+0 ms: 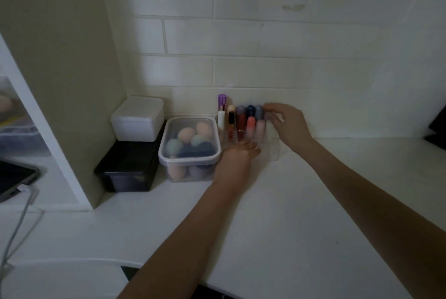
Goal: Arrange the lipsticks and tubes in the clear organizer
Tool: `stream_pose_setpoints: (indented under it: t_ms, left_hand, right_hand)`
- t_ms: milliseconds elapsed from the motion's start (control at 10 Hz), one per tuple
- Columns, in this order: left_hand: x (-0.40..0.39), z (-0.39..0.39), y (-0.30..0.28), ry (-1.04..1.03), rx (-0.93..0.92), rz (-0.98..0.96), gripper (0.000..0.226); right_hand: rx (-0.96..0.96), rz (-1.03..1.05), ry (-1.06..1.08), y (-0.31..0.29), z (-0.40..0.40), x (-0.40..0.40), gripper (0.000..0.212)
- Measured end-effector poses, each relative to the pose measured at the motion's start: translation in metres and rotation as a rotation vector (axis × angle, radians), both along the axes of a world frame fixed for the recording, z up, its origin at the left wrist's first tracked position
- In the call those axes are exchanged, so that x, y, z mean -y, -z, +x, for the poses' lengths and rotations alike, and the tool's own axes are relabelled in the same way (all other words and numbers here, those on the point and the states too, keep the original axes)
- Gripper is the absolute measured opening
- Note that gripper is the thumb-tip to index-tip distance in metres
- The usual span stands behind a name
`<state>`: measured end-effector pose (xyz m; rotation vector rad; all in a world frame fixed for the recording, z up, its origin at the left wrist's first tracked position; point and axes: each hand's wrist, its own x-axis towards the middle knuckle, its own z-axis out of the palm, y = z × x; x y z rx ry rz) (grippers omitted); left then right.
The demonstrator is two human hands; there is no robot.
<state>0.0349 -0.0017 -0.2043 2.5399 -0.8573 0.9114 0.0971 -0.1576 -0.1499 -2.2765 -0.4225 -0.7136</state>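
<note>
A clear organizer (274, 147) stands on the white counter against the tiled wall. Several lipsticks and tubes stand upright in it: a purple-capped tube (222, 100) at the back left, a white tube (221, 118), dark blue (251, 110) and grey caps behind, a coral one (251, 122) and a pale pink one (260, 127) in front. My left hand (237, 159) rests against the organizer's front left side, fingers curled on it. My right hand (287, 123) grips the organizer's upper right edge beside the grey cap. The picture is dim and slightly blurred.
A lidded clear tub of makeup sponges (189, 147) stands right next to the organizer on its left. Farther left a white box (137, 118) sits on a black box (128, 165). A beige panel (60, 69) rises at left. A cable (21, 223) trails at the bottom left.
</note>
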Motion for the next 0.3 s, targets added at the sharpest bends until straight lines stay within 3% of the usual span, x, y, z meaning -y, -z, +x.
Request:
stream_pose_setpoints:
  t_ms: [100, 200, 300]
  left_hand:
    - [-0.001, -0.004, -0.003, -0.021, -0.03, 0.03, 0.046]
    - [-0.001, -0.01, -0.003, 0.006, 0.003, 0.027, 0.045]
    - [-0.002, -0.033, -0.022, 0.078, 0.045, -0.161, 0.046]
  right_hand:
    - [-0.088, 0.025, -0.074, -0.004, -0.016, 0.004, 0.036]
    - [0.046, 0.215, -0.013, -0.023, -0.038, 0.009, 0.038]
    - [0.205, 0.379, -0.005, -0.048, -0.079, 0.022, 0.037]
